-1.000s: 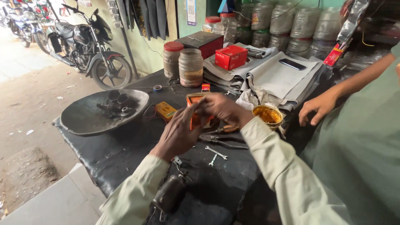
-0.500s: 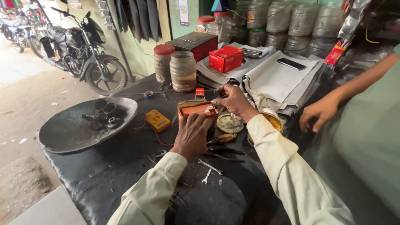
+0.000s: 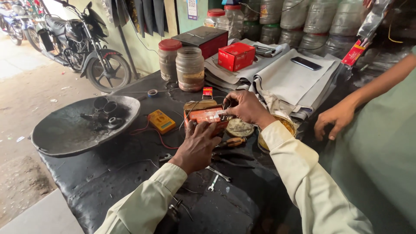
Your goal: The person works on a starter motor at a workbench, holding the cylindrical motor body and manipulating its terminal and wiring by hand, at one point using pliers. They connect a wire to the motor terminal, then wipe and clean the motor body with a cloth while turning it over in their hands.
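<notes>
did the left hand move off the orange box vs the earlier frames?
No. The left hand stays on the near side of the orange box, which still sits right of the yellow meter.

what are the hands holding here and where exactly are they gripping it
The left hand grips the near side of a small orange box-shaped battery on the black workbench. The right hand pinches something at its top right end; what, cannot be told.

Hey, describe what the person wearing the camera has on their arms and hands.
Both arms wear long, pale cream shirt sleeves with buttoned cuffs reaching the wrists. The left hand and right hand are bare: no gloves, and no rings or watch that I can make out.
</notes>
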